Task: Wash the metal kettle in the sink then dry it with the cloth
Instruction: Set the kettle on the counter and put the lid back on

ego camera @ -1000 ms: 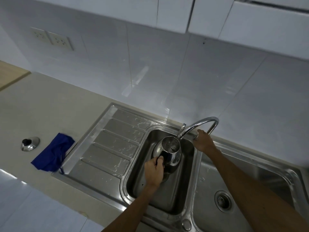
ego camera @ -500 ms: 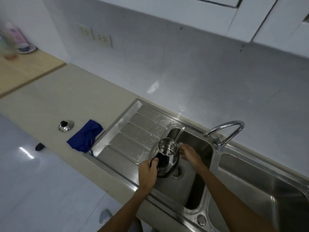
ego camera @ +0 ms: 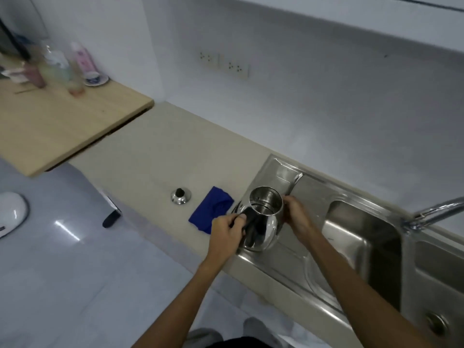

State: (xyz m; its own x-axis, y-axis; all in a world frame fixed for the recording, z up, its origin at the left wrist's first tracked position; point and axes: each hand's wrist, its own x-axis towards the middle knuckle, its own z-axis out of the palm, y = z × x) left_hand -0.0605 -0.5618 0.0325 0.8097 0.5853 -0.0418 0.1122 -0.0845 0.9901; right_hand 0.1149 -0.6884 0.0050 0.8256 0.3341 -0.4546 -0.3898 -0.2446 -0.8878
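On the far-left wooden board (ego camera: 62, 126), blurred bottles (ego camera: 60, 66) stand well apart from the work. Further right on the counter (ego camera: 155, 156) sits the lid (ego camera: 180, 195), and just right of it the cloth (ego camera: 211, 212), crumpled beside the drainboard (ego camera: 296, 247) edge. The left hand (ego camera: 226, 234) is closed around the kettle (ego camera: 263, 217) by its dark handle; the right hand (ego camera: 295, 213) presses its fingers against the rim and upper wall, steadying it. The kettle is held over the near-left part of the drainboard, mouth open and tipped toward the far side; whether its base touches the steel I cannot tell. Washing looks finished, so drying seems the step in hand. To do it well, keep the handle grip firm, free the right hand for the cloth, then wipe the wet, slippery wall while the kettle stays over the drainboard. At far right lie the basin (ego camera: 361, 237) and tap (ego camera: 437, 209).
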